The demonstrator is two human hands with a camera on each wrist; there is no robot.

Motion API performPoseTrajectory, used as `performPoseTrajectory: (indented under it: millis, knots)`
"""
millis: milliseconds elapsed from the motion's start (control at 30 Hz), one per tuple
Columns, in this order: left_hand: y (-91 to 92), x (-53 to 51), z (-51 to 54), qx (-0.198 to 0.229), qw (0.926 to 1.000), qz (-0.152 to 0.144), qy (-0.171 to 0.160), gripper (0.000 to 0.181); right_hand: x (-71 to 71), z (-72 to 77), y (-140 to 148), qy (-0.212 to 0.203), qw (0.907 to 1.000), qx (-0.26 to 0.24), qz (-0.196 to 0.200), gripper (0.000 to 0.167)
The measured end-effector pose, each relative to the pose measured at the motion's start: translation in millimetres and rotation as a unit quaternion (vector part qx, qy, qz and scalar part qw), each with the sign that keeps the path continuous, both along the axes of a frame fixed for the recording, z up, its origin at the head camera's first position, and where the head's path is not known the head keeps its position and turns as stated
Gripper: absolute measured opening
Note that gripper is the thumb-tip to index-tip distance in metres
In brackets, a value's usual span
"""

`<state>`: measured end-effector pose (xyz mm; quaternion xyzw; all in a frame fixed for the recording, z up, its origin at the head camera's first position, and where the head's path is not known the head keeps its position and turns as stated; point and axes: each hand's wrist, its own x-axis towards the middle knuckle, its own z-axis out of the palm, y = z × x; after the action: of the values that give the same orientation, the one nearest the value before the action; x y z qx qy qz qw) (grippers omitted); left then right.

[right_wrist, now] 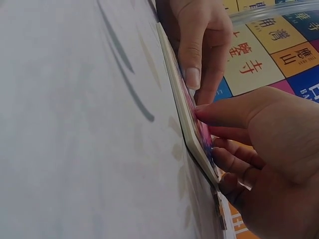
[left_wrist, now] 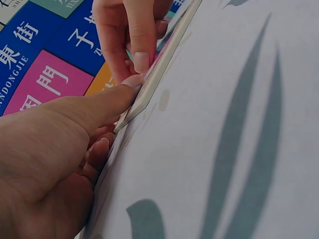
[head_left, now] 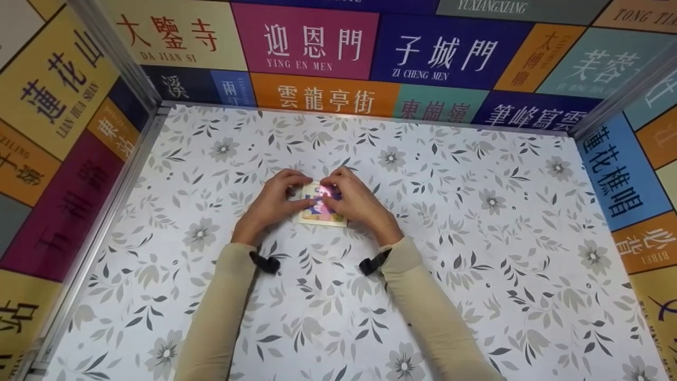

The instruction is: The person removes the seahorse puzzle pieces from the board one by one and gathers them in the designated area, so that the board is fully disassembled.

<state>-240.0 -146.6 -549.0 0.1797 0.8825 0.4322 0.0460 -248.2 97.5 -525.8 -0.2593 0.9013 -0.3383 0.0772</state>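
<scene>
A small square picture board (head_left: 323,219) with a pale cream rim lies flat on the table; it looks like a jigsaw puzzle, with pink, blue and yellow in its picture. From the left, my left hand (head_left: 272,201) holds it, thumb on the picture and fingers curled at its edge. My right hand (head_left: 359,203) grips the opposite side, its thumb (right_wrist: 224,112) pressing on the pink part and fingers at the rim. In the left wrist view the board's pale edge (left_wrist: 154,87) shows beside both thumbs. Fingers partly hide the picture, so I cannot tell whether any piece is loose.
The white tabletop (head_left: 449,211) has a grey leaf and flower print. Panels (head_left: 312,42) with large coloured lettering stand along the back and both sides. Metal rails (head_left: 100,222) edge the table. A dark strap (head_left: 374,263) is on each wrist.
</scene>
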Motion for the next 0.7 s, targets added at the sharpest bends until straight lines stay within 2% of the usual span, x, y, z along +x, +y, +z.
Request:
performPoseTrajectory:
  millis: [133, 367, 700]
  knots:
    - [-0.3, -0.2, -1.3, 0.003, 1.0000, 0.000, 0.001, 0.054, -0.4, -0.5, 1.2, -0.002, 1.0000, -0.009, 0.001, 0.038]
    - [-1.4, -0.1, -2.8, 0.022, 0.9992, -0.010, 0.033, 0.051, -2.0, -1.4, 3.4, 0.002, 0.9996, -0.028, 0.008, 0.037]
    - [-1.5, -0.7, -2.8, 0.017, 0.9993, -0.012, 0.031, 0.051, -2.6, -0.6, 6.5, -0.016, 0.9994, -0.030, 0.008, 0.038]
